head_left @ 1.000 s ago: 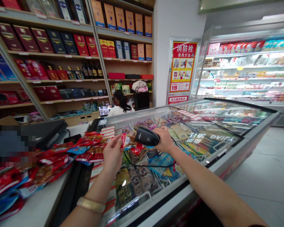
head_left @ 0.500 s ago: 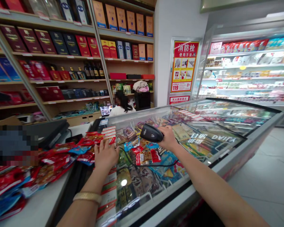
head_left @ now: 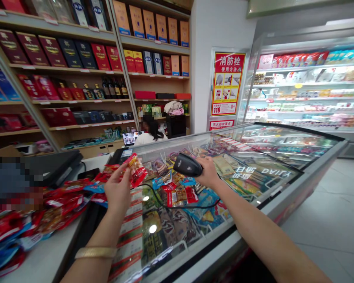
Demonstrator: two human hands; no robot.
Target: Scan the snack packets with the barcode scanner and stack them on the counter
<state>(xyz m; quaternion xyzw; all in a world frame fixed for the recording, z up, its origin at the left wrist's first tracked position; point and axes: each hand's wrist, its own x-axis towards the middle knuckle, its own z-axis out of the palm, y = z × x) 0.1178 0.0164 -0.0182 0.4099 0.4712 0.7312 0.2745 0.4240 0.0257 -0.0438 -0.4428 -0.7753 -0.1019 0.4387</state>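
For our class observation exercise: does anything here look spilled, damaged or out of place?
Nothing looks spilled or damaged. Slightly odd: a few snack packets lie loose on the freezer's glass top, apart from the heap on the counter.

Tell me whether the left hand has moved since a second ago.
Yes: judged against the fixed freezer, the left hand has moved left, toward the counter.

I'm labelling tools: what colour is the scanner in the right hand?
The scanner is mostly black, seen best in the head view.
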